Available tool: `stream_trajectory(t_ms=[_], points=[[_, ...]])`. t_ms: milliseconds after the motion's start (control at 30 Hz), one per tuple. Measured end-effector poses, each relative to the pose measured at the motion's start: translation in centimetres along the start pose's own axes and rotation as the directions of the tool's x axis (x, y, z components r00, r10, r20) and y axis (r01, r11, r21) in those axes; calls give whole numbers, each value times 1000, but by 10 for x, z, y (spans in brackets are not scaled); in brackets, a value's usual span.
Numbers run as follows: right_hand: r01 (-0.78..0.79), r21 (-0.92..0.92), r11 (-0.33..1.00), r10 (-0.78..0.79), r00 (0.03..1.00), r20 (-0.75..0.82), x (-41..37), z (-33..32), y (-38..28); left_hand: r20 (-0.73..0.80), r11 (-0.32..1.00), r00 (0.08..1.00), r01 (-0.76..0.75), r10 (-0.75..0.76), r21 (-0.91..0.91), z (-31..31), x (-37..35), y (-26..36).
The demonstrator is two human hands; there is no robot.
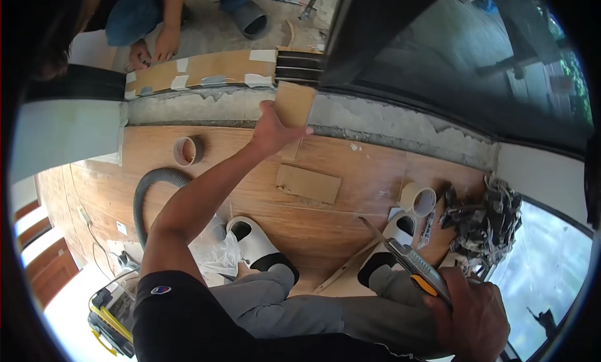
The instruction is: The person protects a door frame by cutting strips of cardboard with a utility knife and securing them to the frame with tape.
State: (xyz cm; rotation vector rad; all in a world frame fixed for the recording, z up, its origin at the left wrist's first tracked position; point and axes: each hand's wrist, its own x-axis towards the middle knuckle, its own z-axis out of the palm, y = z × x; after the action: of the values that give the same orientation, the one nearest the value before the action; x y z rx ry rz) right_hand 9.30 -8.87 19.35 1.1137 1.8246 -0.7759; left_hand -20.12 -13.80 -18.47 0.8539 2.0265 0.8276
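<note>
My left hand [273, 132] grips a piece of cardboard [294, 104] upright by its lower part, at the end of the exposed dark door track [298, 66]. In my right hand [477, 312], low on the right, is a box cutter [418, 266] with its blade out, pointing up and left. A cardboard strip [235, 65] covers the track to the left, stuck down with pieces of tape. Another cut piece of cardboard [310, 183] lies on the wood-look floor [250, 187] below my left hand.
Tape rolls stand on the floor, a brown one [188, 151] at left and a pale one [417, 199] at right. A grey hose [139, 202] curves at left. Crumpled dark scraps [485, 221] lie at right. Another person's hands [156, 47] are near the strip's left end.
</note>
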Motion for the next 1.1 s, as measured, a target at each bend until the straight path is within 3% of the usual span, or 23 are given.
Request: stream_trajectory(t_ms=[33,167,233,267,333,433,500,633,733,800,967,1033,1100], points=[[34,-16,999,-34,999,-27,-1,3,1,-153,987,988,6,-31,-160,-6,11,-6],[99,-20,995,-101,989,-106,-1,10,5,-226,983,974,-25,-18,-182,-19,75,-32],[118,-35,992,-122,984,-130,-2,10,5,-286,991,949,-113,130,75,-22,92,-32],[90,-45,995,-94,991,-94,-3,8,3,-301,991,945,-112,128,68,-18,97,-33],[72,-74,995,-76,995,-65,-4,7,0,-265,988,963,85,-48,130,-11,102,-19],[94,-115,989,-111,983,-148,-4,11,2,-346,993,936,-20,60,119,9,114,-26],[98,-45,994,-101,993,-61,-2,9,5,-349,996,936,-23,53,91,16,118,-25],[149,-122,981,-170,967,-189,-2,12,2,-342,987,938,106,-60,118,7,99,7],[108,-133,985,-128,980,-152,-1,7,-1,-358,975,928,166,-105,145,7,90,14],[81,-65,995,-83,996,-36,1,1,-2,-391,972,912,190,-122,140,9,89,11],[126,-92,988,-132,990,-57,2,-2,-4,-492,954,833,300,-251,22,10,85,13],[121,-89,989,-125,991,-47,3,-1,-4,-499,963,833,270,-238,-9,13,87,4],[144,-191,971,-171,976,-136,3,6,-3,-499,969,836,243,-227,-34,16,86,1]])
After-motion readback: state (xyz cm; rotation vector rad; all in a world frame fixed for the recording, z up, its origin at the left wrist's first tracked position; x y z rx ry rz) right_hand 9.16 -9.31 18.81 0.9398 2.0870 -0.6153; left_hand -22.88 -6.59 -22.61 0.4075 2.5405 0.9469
